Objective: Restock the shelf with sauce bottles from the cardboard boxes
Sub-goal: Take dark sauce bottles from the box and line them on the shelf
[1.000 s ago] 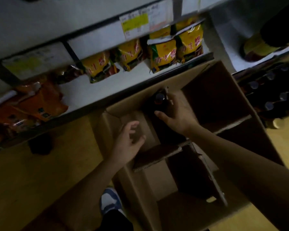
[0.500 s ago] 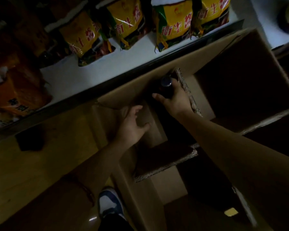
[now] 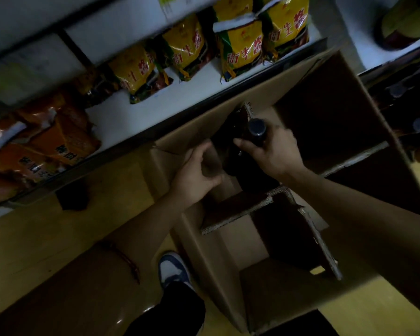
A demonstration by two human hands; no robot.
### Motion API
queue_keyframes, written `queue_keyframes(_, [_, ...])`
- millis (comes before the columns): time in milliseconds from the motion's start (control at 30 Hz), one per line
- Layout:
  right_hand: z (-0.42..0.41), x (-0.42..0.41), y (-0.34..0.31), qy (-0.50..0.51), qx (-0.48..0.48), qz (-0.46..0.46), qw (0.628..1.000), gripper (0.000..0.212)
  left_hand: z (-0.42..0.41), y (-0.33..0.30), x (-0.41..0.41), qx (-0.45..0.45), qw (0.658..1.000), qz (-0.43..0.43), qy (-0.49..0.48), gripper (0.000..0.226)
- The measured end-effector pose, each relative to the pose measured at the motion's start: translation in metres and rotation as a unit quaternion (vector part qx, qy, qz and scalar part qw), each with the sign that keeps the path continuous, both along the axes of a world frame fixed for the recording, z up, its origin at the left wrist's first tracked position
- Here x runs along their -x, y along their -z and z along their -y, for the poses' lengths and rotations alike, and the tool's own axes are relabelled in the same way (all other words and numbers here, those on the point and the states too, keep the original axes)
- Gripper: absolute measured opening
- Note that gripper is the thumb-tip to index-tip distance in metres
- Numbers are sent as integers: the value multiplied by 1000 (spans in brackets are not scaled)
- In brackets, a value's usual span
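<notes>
Sauce bottle [image 3: 249, 146], dark glass with black cap, sits in far-left cell of cardboard box [image 3: 349, 112] on floor below shelf [image 3: 136, 117]. Right hand [image 3: 274, 151] curls round its neck just under cap. Left hand [image 3: 197, 173] has fingers hooked over box wall beside it, bracing. Judgement: lift straight up, clear of dividers [image 3: 238, 212]; keep box pinned so it does not rise; support base before shelving
</notes>
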State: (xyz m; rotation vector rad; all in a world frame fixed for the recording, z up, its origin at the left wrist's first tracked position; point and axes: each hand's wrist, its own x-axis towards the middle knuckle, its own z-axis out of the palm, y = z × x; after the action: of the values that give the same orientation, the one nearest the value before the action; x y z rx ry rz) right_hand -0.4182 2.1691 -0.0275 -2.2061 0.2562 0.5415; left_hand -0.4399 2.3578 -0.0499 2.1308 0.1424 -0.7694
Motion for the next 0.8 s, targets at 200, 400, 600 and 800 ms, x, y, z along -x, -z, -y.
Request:
queue_keyframes(200, [17,10,-141,-101,29,78,991,63,21,-106,7,22,996,-53,62,95])
queue_keyframes(400, [28,21,-287,-73,31,144,986,46,40,-225,21,98,993,-61,33,97])
queue_keyframes(600, [27,30,-417,-69,52,188,978,38,44,-326,32,128,991,3,-25,96])
queue_keyframes(800, [19,41,-530,-40,128,238,962,46,50,-427,15,167,983,59,35,93])
